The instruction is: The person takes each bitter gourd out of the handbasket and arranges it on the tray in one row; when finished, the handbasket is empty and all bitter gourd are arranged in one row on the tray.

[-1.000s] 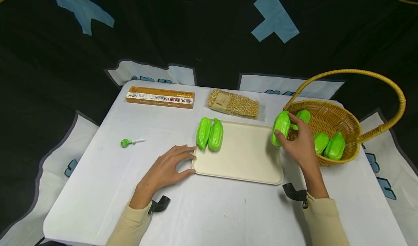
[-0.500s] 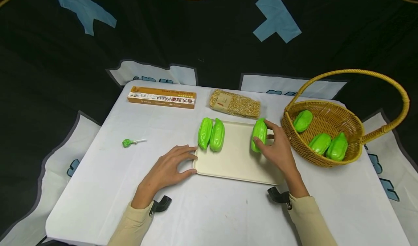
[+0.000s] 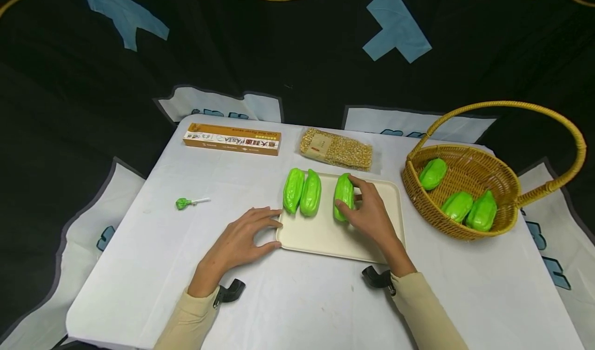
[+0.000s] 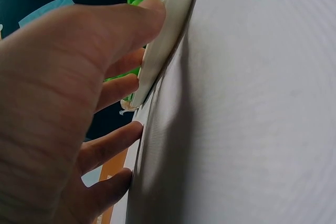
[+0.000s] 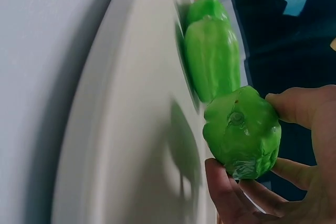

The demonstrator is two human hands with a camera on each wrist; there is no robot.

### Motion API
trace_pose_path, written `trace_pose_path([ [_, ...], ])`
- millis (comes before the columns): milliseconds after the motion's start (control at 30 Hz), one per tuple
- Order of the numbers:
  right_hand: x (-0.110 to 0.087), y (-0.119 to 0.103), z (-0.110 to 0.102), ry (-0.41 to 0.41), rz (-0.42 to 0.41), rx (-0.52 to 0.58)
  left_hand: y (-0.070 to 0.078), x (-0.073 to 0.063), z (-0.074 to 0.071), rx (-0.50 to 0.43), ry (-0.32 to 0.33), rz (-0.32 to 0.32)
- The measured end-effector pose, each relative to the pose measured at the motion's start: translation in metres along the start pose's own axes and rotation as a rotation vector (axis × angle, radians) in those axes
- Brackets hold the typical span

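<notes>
My right hand (image 3: 372, 213) pinches a glossy green ridged fruit (image 3: 343, 197), shaped like a starfruit, between thumb and fingers. In the right wrist view its lobed end (image 5: 241, 135) faces the camera, and it hangs over the tray with its shadow below. Two like fruits, one at the far left (image 3: 294, 190) and one beside it (image 3: 310, 194), lie side by side at the left end of the cream tray (image 3: 321, 239). My left hand (image 3: 241, 236) has its fingers spread, with thumb and fingertips at the tray's left rim (image 4: 163, 40).
A wicker basket (image 3: 479, 166) with a tall handle stands at the right, with three more green fruits (image 3: 482, 210) inside. Behind the tray lie a clear bag of yellow grains (image 3: 344, 151) and a pasta box (image 3: 232, 139). A green lollipop (image 3: 183, 203) lies on the left.
My right hand has carried the green fruit leftward from beside the basket to over the middle of the tray. My left hand stays at the tray's left rim.
</notes>
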State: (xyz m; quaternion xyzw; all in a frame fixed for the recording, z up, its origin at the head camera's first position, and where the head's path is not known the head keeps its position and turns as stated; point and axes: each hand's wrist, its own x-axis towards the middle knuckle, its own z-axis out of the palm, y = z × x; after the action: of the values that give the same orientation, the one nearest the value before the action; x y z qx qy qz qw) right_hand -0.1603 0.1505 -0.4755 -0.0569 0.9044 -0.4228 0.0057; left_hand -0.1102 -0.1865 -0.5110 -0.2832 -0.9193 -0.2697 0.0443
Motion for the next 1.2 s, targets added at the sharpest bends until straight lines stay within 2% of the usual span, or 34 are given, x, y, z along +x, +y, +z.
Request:
trace_pose_path([
  [767, 0.014, -0.01, 0.025, -0.063, -0.022, -0.03, 0.0, 0.0, 0.001, -0.006, -0.01, -0.006],
  [1200, 0.011, -0.015, 0.02, -0.05, -0.003, -0.098, -0.001, 0.0, -0.001, -0.011, -0.012, -0.011],
])
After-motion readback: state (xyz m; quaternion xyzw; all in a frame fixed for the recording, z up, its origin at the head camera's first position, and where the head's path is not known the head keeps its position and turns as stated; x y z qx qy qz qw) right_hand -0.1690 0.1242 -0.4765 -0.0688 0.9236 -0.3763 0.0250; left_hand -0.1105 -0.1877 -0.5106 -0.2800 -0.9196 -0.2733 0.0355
